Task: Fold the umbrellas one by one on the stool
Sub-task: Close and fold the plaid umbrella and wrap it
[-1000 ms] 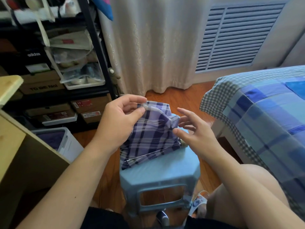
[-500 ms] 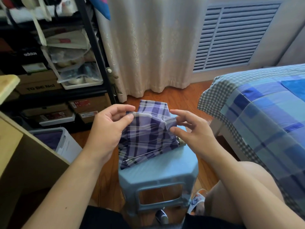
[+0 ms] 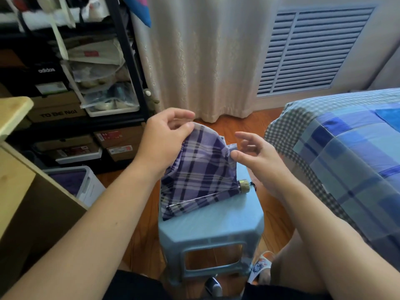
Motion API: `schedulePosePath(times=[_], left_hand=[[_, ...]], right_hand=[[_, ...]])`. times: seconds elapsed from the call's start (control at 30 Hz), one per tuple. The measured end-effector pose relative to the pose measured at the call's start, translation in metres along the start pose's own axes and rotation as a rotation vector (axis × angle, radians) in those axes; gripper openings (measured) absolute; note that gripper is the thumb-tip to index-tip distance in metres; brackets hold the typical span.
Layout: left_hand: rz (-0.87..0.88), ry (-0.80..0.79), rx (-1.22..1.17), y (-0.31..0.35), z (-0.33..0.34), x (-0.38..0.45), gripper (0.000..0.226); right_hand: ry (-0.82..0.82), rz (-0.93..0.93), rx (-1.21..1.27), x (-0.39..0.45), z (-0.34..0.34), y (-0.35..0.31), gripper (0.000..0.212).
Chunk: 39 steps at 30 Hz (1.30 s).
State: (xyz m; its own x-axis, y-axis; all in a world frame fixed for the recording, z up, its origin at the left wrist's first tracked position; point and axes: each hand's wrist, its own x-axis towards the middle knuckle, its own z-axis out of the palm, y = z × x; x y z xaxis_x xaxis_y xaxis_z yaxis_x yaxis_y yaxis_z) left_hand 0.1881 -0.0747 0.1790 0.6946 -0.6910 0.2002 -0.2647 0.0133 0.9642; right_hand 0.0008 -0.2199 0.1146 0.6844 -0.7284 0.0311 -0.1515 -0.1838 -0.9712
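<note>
The umbrella [image 3: 199, 174] lies on the stool [image 3: 216, 221]. My left hand [image 3: 164, 137] pinches its upper edge; my right hand [image 3: 257, 156], fingers apart, touches the fold. I'd flatten each panel evenly before rolling.

Left hand [image 3: 161, 140] is reaching forward, forearm extended, thumb and forefinger pinching together at the raised fingertips. Right hand [image 3: 258, 161] is hovering alongside, fingers loosely spread and slightly curled, thumb pointing toward the left.
</note>
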Motion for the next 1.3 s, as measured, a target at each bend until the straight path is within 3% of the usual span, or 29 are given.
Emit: schedulePosePath(times=[0.1, 0.17, 0.27, 0.4, 0.5, 0.57, 0.63, 0.7, 0.8, 0.87, 1.07, 1.2, 1.3], left_hand=[[-0.019, -0.025, 0.038, -0.005, 0.009, 0.029, 0.022], [-0.058, -0.022, 0.05, -0.015, 0.01, 0.046, 0.025], [-0.156, 0.012, 0.099, -0.037, 0.008, 0.064, 0.027], [-0.295, 0.041, 0.029, -0.06, 0.004, 0.073, 0.022], [-0.332, 0.024, -0.003, -0.068, 0.0, 0.072, 0.022], [-0.364, -0.003, -0.04, -0.07, -0.001, 0.07, 0.026], [-0.404, -0.06, -0.091, -0.07, -0.001, 0.066, 0.034], [-0.431, -0.153, -0.123, -0.071, -0.004, 0.062, 0.043], [-0.42, -0.249, -0.111, -0.067, -0.01, 0.054, 0.048], [-0.401, -0.251, -0.119, -0.065, -0.016, 0.049, 0.049], [-0.361, -0.165, 0.01, -0.064, -0.045, 0.01, 0.034], [-0.353, -0.342, 0.209, -0.076, -0.068, -0.035, 0.046], [-0.285, -0.176, 0.292, -0.096, -0.062, -0.044, 0.021]], right_hand=[[-0.099, 0.073, 0.038, 0.023, -0.009, -0.008, 0.019], [-0.056, 0.057, 0.019, 0.039, -0.011, -0.01, 0.013], [-0.017, 0.119, 0.028, 0.065, -0.014, -0.005, 0.019], [-0.243, 0.242, 0.148, 0.082, -0.009, 0.008, 0.041], [-0.31, 0.246, 0.187, 0.083, 0.003, 0.015, 0.035], [-0.223, 0.19, -0.01, 0.086, 0.012, 0.015, 0.028], [-0.027, 0.152, -0.203, 0.09, 0.015, 0.016, 0.028], [0.056, 0.223, -0.168, 0.091, 0.013, 0.014, 0.038], [-0.136, 0.357, -0.014, 0.081, 0.011, 0.014, 0.041], [-0.226, 0.311, 0.013, 0.076, 0.011, 0.016, 0.039], [-0.091, 0.195, 0.115, 0.072, 0.013, 0.011, 0.025], [-0.027, 0.163, 0.137, 0.066, 0.015, 0.014, 0.023], [0.007, 0.178, 0.233, 0.066, 0.013, 0.012, 0.023]])
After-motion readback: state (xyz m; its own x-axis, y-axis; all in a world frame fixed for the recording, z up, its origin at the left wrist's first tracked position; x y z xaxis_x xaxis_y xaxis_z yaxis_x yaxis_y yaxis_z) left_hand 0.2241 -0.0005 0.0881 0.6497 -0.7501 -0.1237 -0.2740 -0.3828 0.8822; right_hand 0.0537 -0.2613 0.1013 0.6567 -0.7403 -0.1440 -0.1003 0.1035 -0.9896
